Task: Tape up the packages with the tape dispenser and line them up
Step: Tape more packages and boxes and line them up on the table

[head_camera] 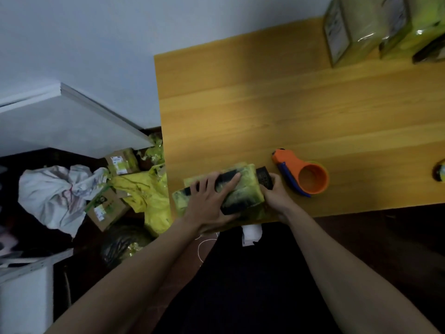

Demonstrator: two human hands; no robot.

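A dark package wrapped in yellow-green film [243, 189] lies at the near left corner of the wooden table [265, 112]. My left hand [209, 201] presses flat on top of it, fingers spread, thumb under its near edge. My right hand [277, 194] grips the package's right end, where a black part sticks out. The orange tape dispenser [305, 174] with a blue handle lies on the table just right of the package, untouched. Several taped yellow-green packages [361, 27] stand at the table's far right corner.
Left of the table, on the floor, lie cardboard boxes [108, 206], a yellow bag [147, 196], a white cloth bundle [55, 191] and a dark wrapped bundle [122, 242]. A small dark object [440, 172] sits at the right edge of the table. A white label [251, 233] hangs below the near edge.
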